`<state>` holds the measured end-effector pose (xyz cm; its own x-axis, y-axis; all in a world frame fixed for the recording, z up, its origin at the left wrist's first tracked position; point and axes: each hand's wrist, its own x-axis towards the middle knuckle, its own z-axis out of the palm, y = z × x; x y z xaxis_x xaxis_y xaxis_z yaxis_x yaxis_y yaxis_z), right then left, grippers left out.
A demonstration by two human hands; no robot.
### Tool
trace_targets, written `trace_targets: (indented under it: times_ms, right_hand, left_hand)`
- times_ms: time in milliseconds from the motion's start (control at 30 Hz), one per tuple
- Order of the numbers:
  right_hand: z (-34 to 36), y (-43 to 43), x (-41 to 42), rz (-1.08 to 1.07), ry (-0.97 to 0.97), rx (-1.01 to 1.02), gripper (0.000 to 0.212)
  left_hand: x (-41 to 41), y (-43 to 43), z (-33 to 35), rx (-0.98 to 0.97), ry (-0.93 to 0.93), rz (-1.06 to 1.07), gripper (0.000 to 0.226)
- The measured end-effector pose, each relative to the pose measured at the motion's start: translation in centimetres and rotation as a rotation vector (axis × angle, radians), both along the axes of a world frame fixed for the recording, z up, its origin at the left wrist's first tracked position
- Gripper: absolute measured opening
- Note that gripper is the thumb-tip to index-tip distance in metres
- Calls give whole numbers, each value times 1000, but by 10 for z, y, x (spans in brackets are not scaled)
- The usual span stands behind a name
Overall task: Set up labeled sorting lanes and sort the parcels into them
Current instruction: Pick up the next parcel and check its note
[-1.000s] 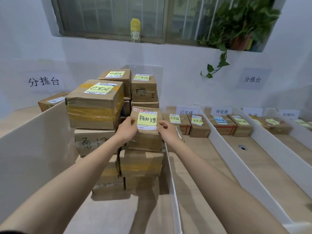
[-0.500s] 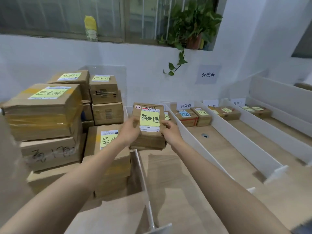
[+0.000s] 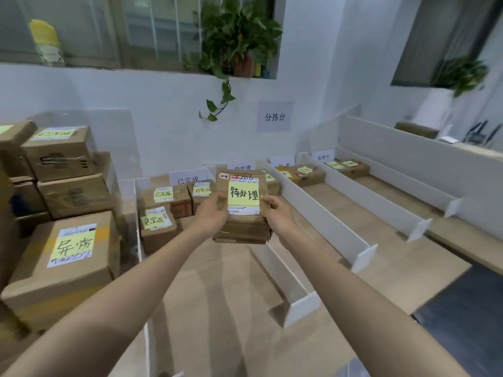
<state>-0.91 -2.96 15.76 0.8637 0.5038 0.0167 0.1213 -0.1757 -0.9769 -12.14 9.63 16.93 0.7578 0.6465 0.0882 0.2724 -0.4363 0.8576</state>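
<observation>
A brown cardboard parcel with a yellow note reading 待处理 is held in the air between both hands. My left hand grips its left side and my right hand grips its right side. The parcel hangs above the white divider between the lane signed 已完成 and the lane signed 待处理, whose sign it partly hides. Three parcels with yellow 已完成 notes lie in the left lane. Other lanes to the right hold parcels near the back wall.
A stack of unsorted boxes stands at the left, the nearest one noted 异常. White dividers run forward across the wooden table. A taller white partition borders the right. A plant hangs from the window sill.
The view has swung right and the parcel has travelled with both hands from the stack on the left to above the sorting lanes. My grip on it is unchanged.
</observation>
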Motion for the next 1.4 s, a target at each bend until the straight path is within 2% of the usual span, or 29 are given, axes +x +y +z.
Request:
trace_targets:
  times_ms: [200,400,667,1000,1233,1400]
  right_hand:
    - [-4,-61,62,4,-12,33,24]
    - [-11,-108,107,8,-19,31,31]
    - [-24,-135,152,-36,6,72,35]
    - [-33,-102,233,-62,-30,30,32]
    - [-50,-39,285,-6,-54,-64,27]
    - [-67,-5,298,65,-48,-143,33]
  left_hand:
    - [58,-65,-2,34,-10,-3,39]
    - [100,-119,-6,41,-17,7,40]
    - [149,-143,-7,54,-36,-43,39]
    - [233,-111,-26,87,-43,-29,41]
    - [280,-54,-52,23,-7,54,43]
    - [293,-22,-76,-53,11,95,42]
